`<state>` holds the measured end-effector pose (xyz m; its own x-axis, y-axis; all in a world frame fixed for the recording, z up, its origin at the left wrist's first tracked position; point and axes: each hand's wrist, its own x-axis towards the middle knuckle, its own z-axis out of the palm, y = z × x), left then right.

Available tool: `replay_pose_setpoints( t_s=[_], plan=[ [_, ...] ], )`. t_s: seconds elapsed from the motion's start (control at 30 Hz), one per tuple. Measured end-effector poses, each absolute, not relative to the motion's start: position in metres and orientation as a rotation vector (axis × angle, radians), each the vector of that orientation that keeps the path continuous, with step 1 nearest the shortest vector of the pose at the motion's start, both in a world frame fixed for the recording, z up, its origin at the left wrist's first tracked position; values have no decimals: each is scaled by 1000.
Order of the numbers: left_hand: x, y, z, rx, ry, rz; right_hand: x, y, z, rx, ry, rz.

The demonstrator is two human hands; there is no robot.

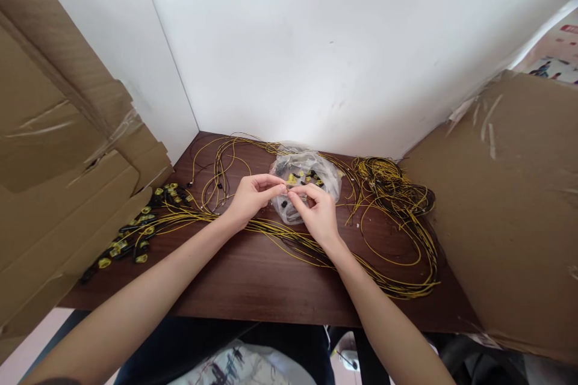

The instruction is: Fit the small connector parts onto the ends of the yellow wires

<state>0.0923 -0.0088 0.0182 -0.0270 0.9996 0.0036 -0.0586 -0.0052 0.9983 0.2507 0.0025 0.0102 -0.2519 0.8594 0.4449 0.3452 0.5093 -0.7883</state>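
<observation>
My left hand (pixel 251 197) and my right hand (pixel 316 209) meet above the middle of a dark wooden table (pixel 253 280). Both pinch something small between their fingertips, too small to name. Just behind them lies a clear plastic bag (pixel 307 173) with small yellow and black connectors inside. Yellow and black wires (pixel 289 240) run under both hands across the table. A thick tangle of the same wires (pixel 392 186) sits to the right. At the left edge lies a row of wire ends fitted with yellow and black connectors (pixel 139 231).
Large cardboard sheets stand on both sides: one on the left (pixel 58 162), one on the right (pixel 510 204). A white wall (pixel 316 48) closes the back of the table. A plastic bag (pixel 235 367) lies on my lap below the table's front edge.
</observation>
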Motion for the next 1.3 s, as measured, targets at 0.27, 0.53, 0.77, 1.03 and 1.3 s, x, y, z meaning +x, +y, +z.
replay_pose_setpoints(
  t_s=[0.27,0.53,0.77,1.03,1.3],
  plan=[
    [92,-9,19,1196,1183,1242,251,2,11,-1013,-1833,666],
    [93,-9,16,1363,1251,1280,247,3,5,-977,-1689,890],
    [93,-9,17,1387,1259,1278,248,5,4,-1019,-1657,879],
    [93,-9,16,1339,1225,1240,249,3,7,-1051,-1692,763],
    [92,-9,15,1324,1212,1221,250,2,10,-1019,-1704,691]
  ],
)
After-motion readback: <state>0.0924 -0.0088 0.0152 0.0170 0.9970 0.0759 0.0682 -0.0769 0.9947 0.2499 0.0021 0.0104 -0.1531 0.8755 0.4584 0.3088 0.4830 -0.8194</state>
